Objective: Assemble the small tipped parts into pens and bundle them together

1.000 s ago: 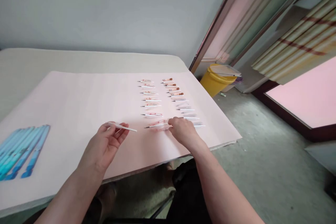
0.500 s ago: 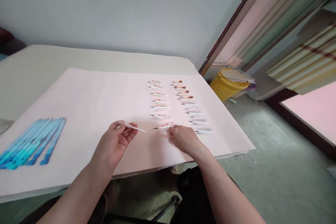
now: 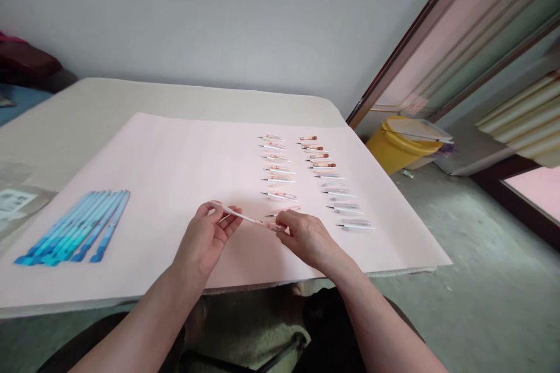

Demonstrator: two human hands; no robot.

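My left hand point(image 3: 205, 240) pinches a slim white pen refill point(image 3: 241, 214) between thumb and fingers, palm turned up. Its free end points right and meets, or nearly meets, a clear pen barrel with a reddish pattern point(image 3: 266, 224); whether one is inside the other I cannot tell. That barrel is gripped by my right hand point(image 3: 310, 237), whose fingers hide its far end. Just beyond lies another reddish-patterned barrel point(image 3: 289, 210) with a dark-tipped refill. Farther back, a column of similar patterned barrels and white refills point(image 3: 280, 179) lies on the pink sheet.
A second column on the right holds brown-ended pieces point(image 3: 321, 157) and greyish clear barrels with refills point(image 3: 345, 207). Several blue pens point(image 3: 83, 224) lie at the left. A plastic bag point(image 3: 20, 204) rests on the table's left side. A yellow bin point(image 3: 394, 145) stands on the floor beyond.
My right hand has lifted the patterned barrel from the sheet and brought it to the refill's end. My left hand keeps its pinch. The view has shifted slightly left.
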